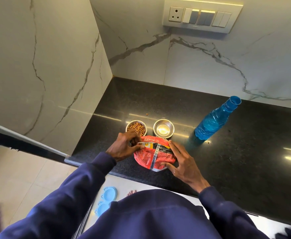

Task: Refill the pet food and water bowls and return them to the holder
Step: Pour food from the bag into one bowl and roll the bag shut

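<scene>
A red puppy food pouch (pixel 154 155) lies flat on the black counter near its front edge. My left hand (pixel 124 147) pinches the pouch's folded top edge at its left. My right hand (pixel 181 161) presses against the pouch's right side, thumb on its lower part. Just behind the pouch stand two small steel bowls: the left bowl (pixel 136 128) is full of brown kibble, the right bowl (pixel 163 129) holds no kibble and shines inside. A blue plastic water bottle (pixel 215 120) stands uncapped to the right. The light-blue bowl holder (pixel 106 200) lies on the floor below.
One loose kibble piece (pixel 147 114) lies on the black granite counter (pixel 244 161) behind the bowls. Marble walls close the counter at the left and back, with a switch panel (pixel 201 15) high on the back wall. A bare foot (pixel 131 193) shows on the floor.
</scene>
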Action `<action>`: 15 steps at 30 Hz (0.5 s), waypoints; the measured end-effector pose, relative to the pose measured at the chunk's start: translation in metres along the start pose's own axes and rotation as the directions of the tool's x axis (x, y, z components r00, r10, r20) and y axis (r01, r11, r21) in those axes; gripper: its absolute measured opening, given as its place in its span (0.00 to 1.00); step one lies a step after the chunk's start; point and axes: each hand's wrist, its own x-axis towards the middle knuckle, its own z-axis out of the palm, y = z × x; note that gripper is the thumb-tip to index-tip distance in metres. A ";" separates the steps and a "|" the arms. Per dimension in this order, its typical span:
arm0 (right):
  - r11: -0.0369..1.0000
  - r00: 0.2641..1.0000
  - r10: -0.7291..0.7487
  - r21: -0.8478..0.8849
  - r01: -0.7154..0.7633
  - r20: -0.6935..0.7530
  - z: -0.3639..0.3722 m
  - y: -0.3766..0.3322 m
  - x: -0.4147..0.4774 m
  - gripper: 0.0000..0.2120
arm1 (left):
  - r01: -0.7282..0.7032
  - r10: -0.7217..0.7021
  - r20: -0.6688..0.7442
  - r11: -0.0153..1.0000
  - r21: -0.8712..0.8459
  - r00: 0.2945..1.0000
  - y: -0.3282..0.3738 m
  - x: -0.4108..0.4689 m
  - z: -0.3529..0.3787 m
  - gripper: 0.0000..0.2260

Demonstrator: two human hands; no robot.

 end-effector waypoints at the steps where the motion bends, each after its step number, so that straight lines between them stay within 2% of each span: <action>1: 1.000 1.000 0.010 0.020 -0.010 -0.001 0.000 0.000 0.000 0.44 | 0.049 -0.050 -0.038 0.998 -0.042 0.998 0.000 0.000 0.005 0.11; 4: 0.996 0.999 0.038 0.078 -0.037 -0.007 0.003 0.001 -0.001 0.43 | 0.172 -0.210 -0.145 0.955 -0.241 0.967 -0.002 0.002 0.019 0.10; 6: 0.991 0.999 0.051 0.123 -0.052 0.008 0.005 0.004 -0.001 0.43 | 0.221 -0.279 -0.121 0.909 -0.354 0.953 -0.005 0.000 0.026 0.13; 8: 0.976 0.997 0.069 0.204 -0.075 0.037 0.008 0.006 -0.001 0.45 | 0.263 -0.350 -0.057 0.792 -0.551 0.935 -0.009 -0.004 0.031 0.15; 11: 0.931 0.992 0.090 0.345 -0.116 0.090 0.014 0.009 0.002 0.53 | 0.295 -0.411 0.066 0.524 -0.799 0.909 -0.007 -0.008 0.039 0.14; 13: 0.904 0.987 0.104 0.402 -0.145 0.121 0.022 0.010 0.003 0.59 | 0.311 -0.435 0.100 0.449 -0.838 0.895 -0.007 -0.008 0.043 0.14; 15: 0.877 0.986 0.120 0.453 -0.158 0.112 0.030 0.010 0.002 0.62 | 0.327 -0.448 0.120 0.420 -0.847 0.886 -0.008 -0.009 0.046 0.16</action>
